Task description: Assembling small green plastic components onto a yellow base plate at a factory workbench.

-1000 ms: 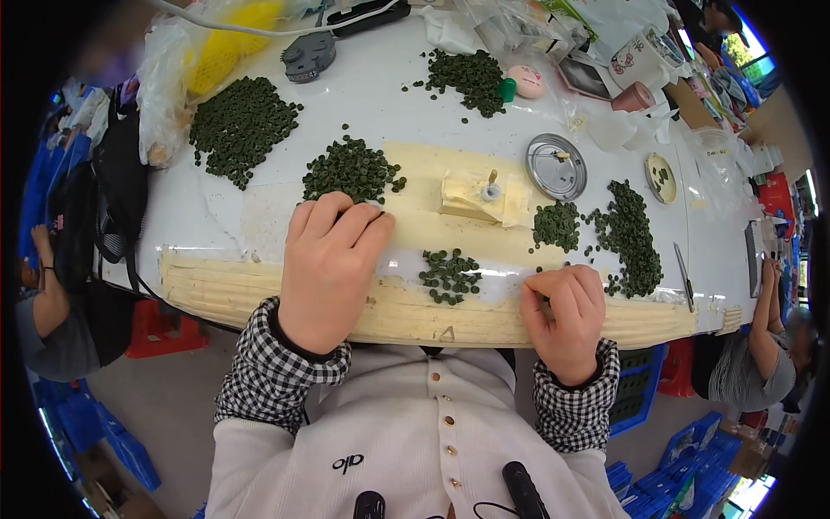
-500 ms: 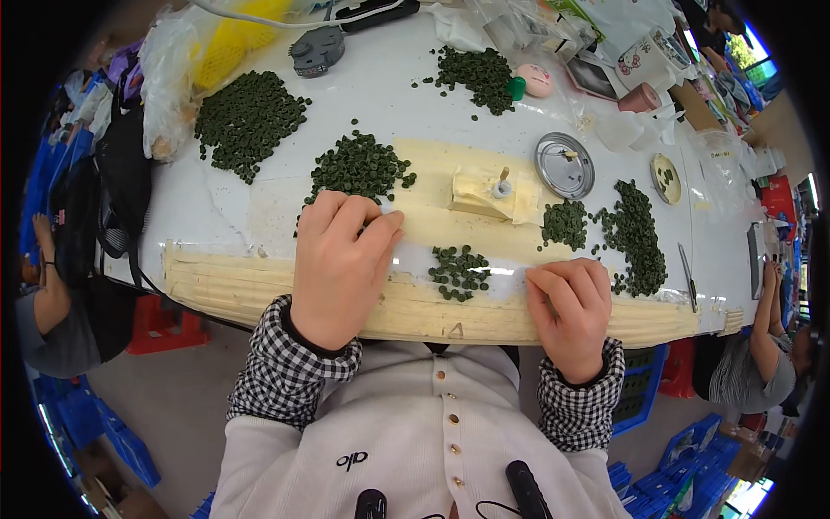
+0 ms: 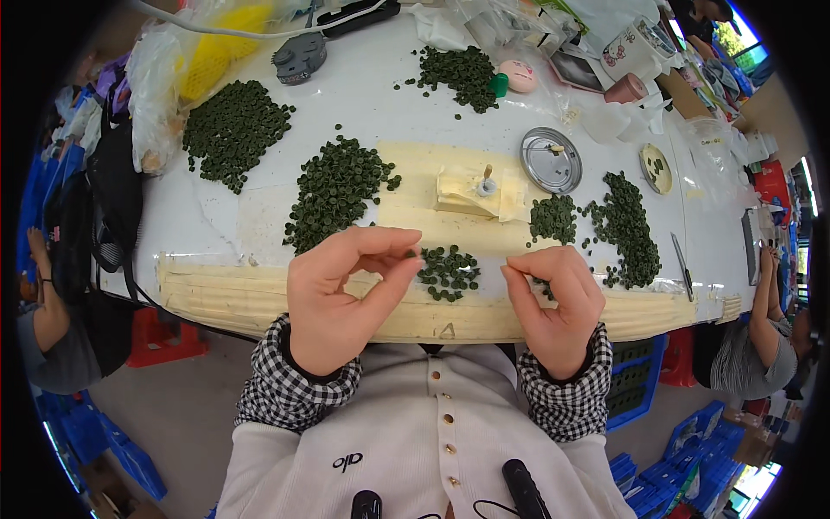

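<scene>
My left hand (image 3: 350,298) is closed in a pinch beside the small near group of dark green round pieces (image 3: 448,273). Between its thumb and fingertip shows a bit of one dark green round piece (image 3: 413,253). My right hand (image 3: 558,303) is on the other side of that group, thumb and forefinger pressed together; what they hold, if anything, is hidden. A few green pieces show just behind its fingers. Beyond my left hand lies a larger heap of the same pieces (image 3: 337,190). A tape-covered block (image 3: 462,201) with a short upright peg (image 3: 488,176) stands beyond the near group.
More green heaps lie at the far left (image 3: 233,130), far middle (image 3: 462,78) and right (image 3: 627,229). A round metal lid (image 3: 551,162), a cream dish (image 3: 656,169) and a slim pointed tool (image 3: 681,264) are on the right. Clear plastic bags (image 3: 160,104) border the far left.
My left hand has drawn back from the larger heap toward me, its fingers now at the small group with a green piece. My right hand has shifted slightly left. The view has shifted slightly.
</scene>
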{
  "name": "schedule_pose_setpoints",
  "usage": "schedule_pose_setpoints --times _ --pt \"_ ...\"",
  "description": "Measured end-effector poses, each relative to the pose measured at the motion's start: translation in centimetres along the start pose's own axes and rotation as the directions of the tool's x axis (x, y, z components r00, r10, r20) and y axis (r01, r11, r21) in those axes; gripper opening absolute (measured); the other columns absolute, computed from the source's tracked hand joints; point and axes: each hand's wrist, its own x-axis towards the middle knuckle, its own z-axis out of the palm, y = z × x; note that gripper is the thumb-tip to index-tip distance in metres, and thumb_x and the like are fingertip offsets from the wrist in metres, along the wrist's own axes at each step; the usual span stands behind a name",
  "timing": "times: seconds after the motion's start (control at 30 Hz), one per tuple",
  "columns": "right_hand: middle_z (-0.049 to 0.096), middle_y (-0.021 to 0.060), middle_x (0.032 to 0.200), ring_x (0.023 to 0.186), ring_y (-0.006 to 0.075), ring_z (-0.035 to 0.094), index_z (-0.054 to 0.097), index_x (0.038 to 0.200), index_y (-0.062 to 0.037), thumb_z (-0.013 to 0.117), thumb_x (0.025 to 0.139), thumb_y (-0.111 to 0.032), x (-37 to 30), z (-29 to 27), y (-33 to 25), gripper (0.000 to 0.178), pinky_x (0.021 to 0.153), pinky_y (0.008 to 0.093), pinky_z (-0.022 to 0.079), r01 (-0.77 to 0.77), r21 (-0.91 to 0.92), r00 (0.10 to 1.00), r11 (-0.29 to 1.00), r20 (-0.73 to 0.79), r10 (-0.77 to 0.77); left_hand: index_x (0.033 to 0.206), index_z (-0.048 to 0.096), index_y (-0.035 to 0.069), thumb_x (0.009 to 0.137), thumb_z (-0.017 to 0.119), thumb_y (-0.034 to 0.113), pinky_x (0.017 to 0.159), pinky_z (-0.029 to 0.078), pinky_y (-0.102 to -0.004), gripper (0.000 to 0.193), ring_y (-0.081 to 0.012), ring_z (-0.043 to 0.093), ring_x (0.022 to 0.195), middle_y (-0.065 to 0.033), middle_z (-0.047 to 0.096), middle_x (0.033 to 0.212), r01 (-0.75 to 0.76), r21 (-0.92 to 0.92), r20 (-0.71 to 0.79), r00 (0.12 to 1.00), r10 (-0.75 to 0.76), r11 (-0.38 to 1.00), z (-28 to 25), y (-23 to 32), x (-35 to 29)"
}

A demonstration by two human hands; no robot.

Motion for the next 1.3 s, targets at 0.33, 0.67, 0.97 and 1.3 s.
schedule_pose_setpoints --times 0.33,0.67,0.97,1.3 --pt "0.071 0.0105 0.086 0.079 0.0164 0.066 0.072 0.096 0.0006 0.073 0.079 0.003 0.5 1.4 -1.4 0.018 0.071 0.0268 0.051 -0.298 0.547 0.954 0.782 0.188 0.232 0.111 0.065 -0.006 0.092 0.060 -0.005 0.082 0.055 -0.0256 0.020 -0.0144 0.066 0.091 -0.0134 0.068 0.104 0.246 -0.505 0.217 0.964 -0.155 0.827 1.8 -1.3 -0.7" --pt "0.070 0.0113 0.095 0.087 0.0165 0.065 0.071 0.101 0.0020 0.068 0.081 0.008 0.2 1.9 -1.3 0.021 0.078 0.0269 0.050 -0.366 0.636 0.930 0.679 0.226 0.290 0.116 0.062 -0.005 0.093 0.060 -0.002 0.082 0.055 -0.0251 0.024 -0.0132 0.067 0.089 -0.0126 0.070 0.101 0.228 -0.565 0.166 0.973 -0.162 0.793 2.1 -1.7 -0.9" --pt "0.064 0.0083 0.092 0.083 0.0155 0.062 0.068 0.094 0.0031 0.071 0.080 0.007 0.1 2.6 -1.3 0.014 0.078 0.0265 0.049 -0.355 0.680 0.930 0.641 0.191 0.313 0.110 0.066 -0.006 0.090 0.062 -0.005 0.080 0.055 -0.0249 0.021 -0.0150 0.067 0.088 -0.0129 0.069 0.100 0.224 -0.545 0.188 0.972 -0.142 0.808 2.5 -1.4 -0.9" --pt "0.065 0.0097 0.090 0.080 0.0164 0.064 0.070 0.095 0.0016 0.073 0.078 0.007 -0.1 2.9 -1.5 0.018 0.070 0.0253 0.051 -0.199 0.519 0.978 0.831 0.050 0.204 0.109 0.067 -0.005 0.088 0.064 -0.006 0.078 0.056 -0.0249 0.021 -0.0150 0.068 0.087 -0.0131 0.069 0.099 0.206 -0.522 0.146 0.978 -0.151 0.828 2.4 -1.5 -1.0"
